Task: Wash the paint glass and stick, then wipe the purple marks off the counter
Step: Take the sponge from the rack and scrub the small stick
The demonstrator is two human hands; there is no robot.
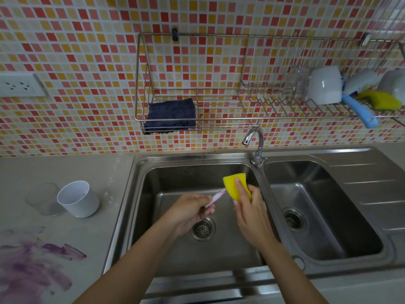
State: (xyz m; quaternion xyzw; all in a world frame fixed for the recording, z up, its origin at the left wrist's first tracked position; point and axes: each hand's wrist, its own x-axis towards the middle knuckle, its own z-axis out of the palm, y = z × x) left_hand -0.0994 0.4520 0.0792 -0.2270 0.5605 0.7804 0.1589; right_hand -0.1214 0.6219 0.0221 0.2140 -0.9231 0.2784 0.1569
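Scrubbing the stick over the left sink basin.

The grey surface (105, 172) runs left of the steel sink (140, 172), smeared with purple marks (37, 262) at its near left corner. A wire rack (197, 106) on the tiled wall holds a dark cloth (172, 115). On the surface stand a white cup (77, 199) and, just left of it, the clear glass (43, 199). Over the basin, the right hand (252, 213) has its grip pinching a yellow sponge (235, 187), which meets the tip of the stick (215, 197); the left hand (189, 208) has its grip pressed around the stick's lower end.
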